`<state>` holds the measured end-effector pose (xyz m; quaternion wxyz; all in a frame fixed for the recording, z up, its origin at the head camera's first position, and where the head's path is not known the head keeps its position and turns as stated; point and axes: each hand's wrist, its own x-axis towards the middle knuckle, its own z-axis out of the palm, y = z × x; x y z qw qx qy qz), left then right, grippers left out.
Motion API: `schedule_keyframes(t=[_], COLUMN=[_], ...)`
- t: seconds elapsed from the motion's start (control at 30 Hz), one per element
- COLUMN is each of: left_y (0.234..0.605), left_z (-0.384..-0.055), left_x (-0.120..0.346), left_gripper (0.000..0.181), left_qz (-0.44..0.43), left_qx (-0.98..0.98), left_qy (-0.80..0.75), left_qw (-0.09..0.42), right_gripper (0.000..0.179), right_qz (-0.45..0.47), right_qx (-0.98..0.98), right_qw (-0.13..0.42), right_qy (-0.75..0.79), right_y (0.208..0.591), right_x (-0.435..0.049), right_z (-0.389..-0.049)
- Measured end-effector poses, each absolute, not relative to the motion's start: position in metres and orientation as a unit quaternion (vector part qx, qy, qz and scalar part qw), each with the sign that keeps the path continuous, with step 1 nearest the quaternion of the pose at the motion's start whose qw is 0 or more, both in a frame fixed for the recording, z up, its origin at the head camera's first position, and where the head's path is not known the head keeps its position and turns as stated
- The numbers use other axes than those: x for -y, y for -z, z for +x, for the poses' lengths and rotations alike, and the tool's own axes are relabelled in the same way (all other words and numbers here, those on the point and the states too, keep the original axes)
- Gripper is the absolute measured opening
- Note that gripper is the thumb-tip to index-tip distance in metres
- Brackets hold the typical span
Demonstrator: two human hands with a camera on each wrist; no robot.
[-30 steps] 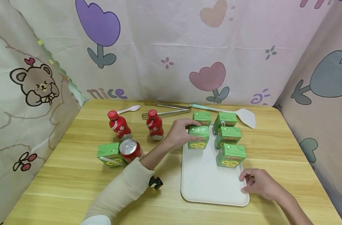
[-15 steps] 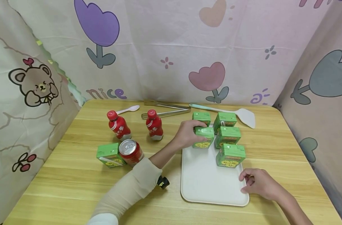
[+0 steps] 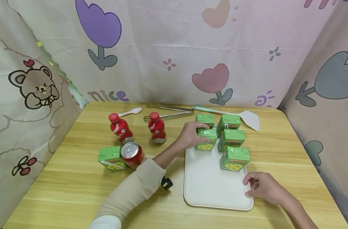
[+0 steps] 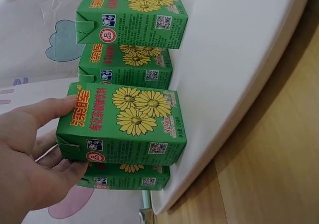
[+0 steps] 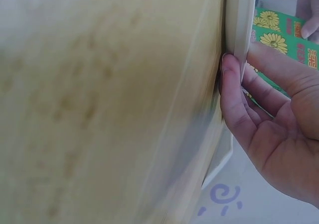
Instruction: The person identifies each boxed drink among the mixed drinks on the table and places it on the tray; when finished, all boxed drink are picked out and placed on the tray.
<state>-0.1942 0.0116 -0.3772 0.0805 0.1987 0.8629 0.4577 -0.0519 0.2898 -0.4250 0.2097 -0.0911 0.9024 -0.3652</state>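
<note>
My left hand [image 3: 189, 136] pinches a green juice carton [image 3: 205, 140] with yellow flowers printed on it, at the left side of a white tray [image 3: 211, 190]. In the left wrist view the thumb and fingers grip the upper end of this carton [image 4: 122, 124], which stands on the tray. Behind it is another green carton [image 3: 205, 119]. Along the tray's right side, three more cartons [image 3: 234, 159] stand in a row. My right hand [image 3: 264, 186] holds the tray's right rim near the front corner; in the right wrist view its thumb and fingers pinch the rim [image 5: 240, 25].
On the left of the wooden table stand two red bottles [image 3: 157, 128], a red can [image 3: 133, 155] and a green carton [image 3: 112, 158] with a straw. Along the back lie a pale spoon [image 3: 131, 112], metal tongs [image 3: 174, 114] and a spatula [image 3: 249, 119]. Printed cloth hangs behind.
My left hand has moved a little to the right with the carton, then slightly back left, close in front of the rear carton. The right hand has stayed on the tray rim.
</note>
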Motion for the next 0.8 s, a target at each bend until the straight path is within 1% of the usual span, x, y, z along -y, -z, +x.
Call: schedule_keyframes(t=[0.4, 0.6, 0.8], left_y=[0.376, 0.370, 0.358], left_z=[-0.198, -0.192, -0.184], left_x=[-0.011, -0.006, 0.002], left_gripper=[0.049, 0.056, 0.055], left_qz=[0.179, 0.180, 0.194], left_qx=[-0.874, -0.873, -0.862], left_qy=[-0.440, -0.444, -0.463], left_qw=[0.102, 0.093, 0.079], right_gripper=[0.030, 0.030, 0.030], right_qz=[-0.096, -0.101, -0.098], right_qx=[-0.906, -0.905, -0.905], right_qw=[0.201, 0.198, 0.203], right_qy=[0.359, 0.364, 0.360], right_y=[0.425, 0.425, 0.424], right_x=[-0.289, -0.289, -0.289], right_z=[-0.051, -0.051, -0.050])
